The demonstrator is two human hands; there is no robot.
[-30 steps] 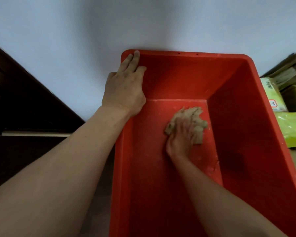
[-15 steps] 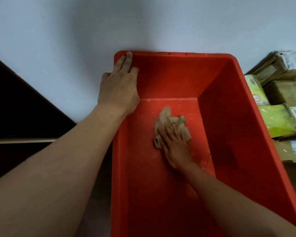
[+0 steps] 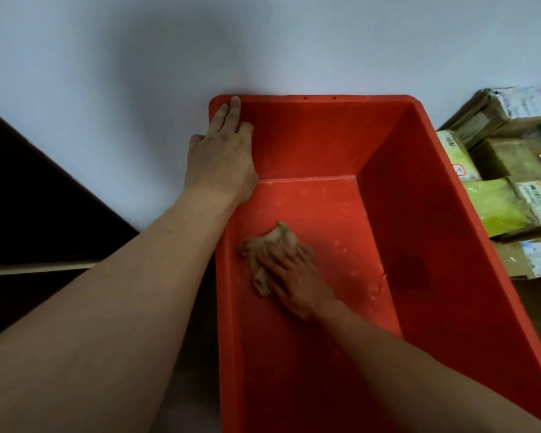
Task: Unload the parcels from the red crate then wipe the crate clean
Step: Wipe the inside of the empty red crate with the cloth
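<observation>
Parcels [image 3: 500,207] are out; the crate [image 3: 434,229] shows pale specks. Right hand [image 3: 294,276] presses a cloth [image 3: 272,242] flat-fingered; left hand [image 3: 222,157], fingers straight, braces the rim.

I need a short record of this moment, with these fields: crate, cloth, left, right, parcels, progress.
crate: red crate, no parcels inside, pale marks on its floor
cloth: crumpled beige cloth on the crate floor, near the left wall
left: left hand flat on the crate's far left corner
right: right hand pressing on the cloth, fingers spread
parcels: parcels stacked outside, right of the crate
progress: unloading done, wiping under way
</observation>
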